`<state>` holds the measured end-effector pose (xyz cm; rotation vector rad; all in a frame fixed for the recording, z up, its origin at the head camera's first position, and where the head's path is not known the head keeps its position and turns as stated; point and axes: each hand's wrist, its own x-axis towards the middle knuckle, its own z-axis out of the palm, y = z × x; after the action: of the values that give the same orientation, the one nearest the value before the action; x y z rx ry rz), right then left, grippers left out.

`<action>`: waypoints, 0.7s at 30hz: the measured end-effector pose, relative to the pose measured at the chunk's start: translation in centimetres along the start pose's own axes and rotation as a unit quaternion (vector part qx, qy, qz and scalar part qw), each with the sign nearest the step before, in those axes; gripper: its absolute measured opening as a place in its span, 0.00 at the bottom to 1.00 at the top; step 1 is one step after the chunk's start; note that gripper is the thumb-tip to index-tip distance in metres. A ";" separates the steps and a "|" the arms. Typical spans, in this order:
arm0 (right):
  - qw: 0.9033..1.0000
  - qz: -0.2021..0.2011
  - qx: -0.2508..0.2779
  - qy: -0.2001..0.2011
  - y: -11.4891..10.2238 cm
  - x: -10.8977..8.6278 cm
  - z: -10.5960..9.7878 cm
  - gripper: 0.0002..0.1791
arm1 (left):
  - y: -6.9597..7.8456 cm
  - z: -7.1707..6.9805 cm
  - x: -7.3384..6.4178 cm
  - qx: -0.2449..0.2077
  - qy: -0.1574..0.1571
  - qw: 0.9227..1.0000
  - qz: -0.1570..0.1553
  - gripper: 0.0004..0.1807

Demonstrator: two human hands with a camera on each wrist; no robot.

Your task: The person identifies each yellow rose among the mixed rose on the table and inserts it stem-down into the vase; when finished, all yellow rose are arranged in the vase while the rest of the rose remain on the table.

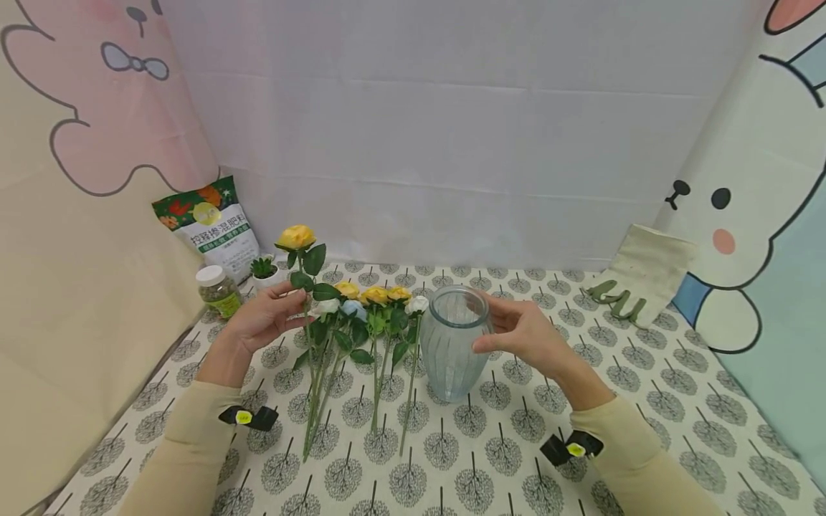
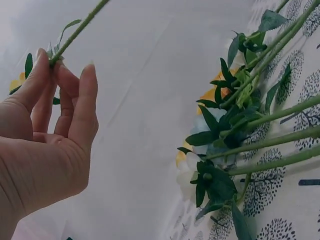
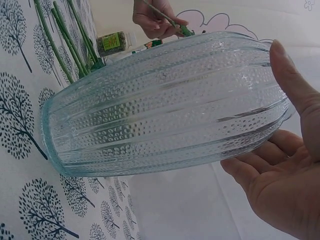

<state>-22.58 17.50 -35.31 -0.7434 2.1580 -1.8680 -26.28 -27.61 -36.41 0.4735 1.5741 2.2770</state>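
Note:
My left hand pinches the stem of a yellow artificial rose between thumb and fingertips, holding it upright just under its leaves. The same pinch on the green stem shows in the left wrist view. My right hand grips a clear bluish glass vase around its upper side, thumb toward the front. Ribbed and dimpled, the vase stands upright on the cloth. Between the two hands lie several more flowers, with yellow heads, a pale blue one and white ones, their stems pointing toward me.
At the back left are a fertilizer bag, a white-lidded jar and a small potted succulent. A pair of cream and green gloves leans at the back right. Cloth walls surround the tree-patterned tablecloth.

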 end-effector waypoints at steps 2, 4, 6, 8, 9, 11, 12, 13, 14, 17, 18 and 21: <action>1.000 0.001 -0.001 0.001 0.0 0.0 0.0 0.50 | 0.2 0.5 0.0 -0.006 -0.009 1.000 0.015 0.17; 1.000 0.001 -0.001 0.002 -0.1 -0.1 0.0 0.50 | 0.4 1.1 0.0 -0.016 -0.018 0.999 0.032 0.17; 1.000 0.001 0.001 0.002 -0.1 -0.1 0.0 0.50 | 0.5 1.8 0.0 -0.033 -0.033 0.998 0.050 0.17; 1.000 0.002 0.001 0.002 -0.1 -0.2 -0.1 0.50 | 0.6 2.5 -0.1 -0.049 -0.051 0.995 0.065 0.18; 1.000 0.002 0.001 0.001 -0.1 -0.3 -0.1 0.50 | 0.7 2.9 -0.1 -0.056 -0.062 0.994 0.071 0.18; 1.000 0.002 0.001 0.000 -0.1 -0.4 -0.1 0.50 | 0.8 3.6 -0.2 -0.063 -0.078 0.991 0.083 0.18; 1.000 0.002 -0.001 0.000 -0.1 -0.5 -0.2 0.50 | 0.9 4.0 -0.3 -0.065 -0.084 0.990 0.088 0.17; 1.000 0.003 -0.003 0.000 -0.1 -0.5 -0.2 0.50 | 1.0 4.3 -0.4 -0.067 -0.090 0.989 0.093 0.17; 1.000 0.002 -0.003 0.000 -0.1 -0.5 -0.2 0.50 | 1.0 4.6 -0.4 -0.072 -0.094 0.988 0.096 0.16; 1.000 0.005 -0.007 0.002 -0.1 -0.4 -0.1 0.50 | 1.2 5.5 -0.6 -0.081 -0.104 0.986 0.104 0.14; 1.000 0.006 -0.007 0.003 -0.1 -0.3 -0.1 0.50 | 1.2 5.7 -0.6 -0.082 -0.109 0.985 0.105 0.13; 1.000 0.006 -0.007 0.002 0.0 -0.2 0.0 0.51 | 1.2 6.3 -0.7 -0.074 -0.123 0.984 0.106 0.12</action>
<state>-22.40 17.56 -35.31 -0.7282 2.1751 -1.8530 -22.97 -23.11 -33.20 0.8814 1.2785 2.3588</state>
